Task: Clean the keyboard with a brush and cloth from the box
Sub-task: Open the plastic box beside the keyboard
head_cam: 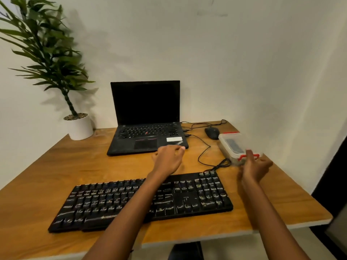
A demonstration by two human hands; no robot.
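Fingers [265,163] of the right hand [255,167] are loosely spread, blurred and holding nothing. The thumb is raised just in front of the red clip on the clear lidded box [231,145]; whether it touches cannot be told. The left hand [168,159] hangs relaxed and empty above the worktop [56,166], between the black keyboard [197,196] and the open laptop [146,119]. The box sits at the worktop's right side, near a mouse [212,133]. A potted plant [47,53] stands at the far left.

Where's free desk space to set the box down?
Widest bare wood: left side, between plant pot, laptop and keyboard. Smaller patch right of the keyboard, in front of the box. Crowded: back right, with mouse, box and cables.
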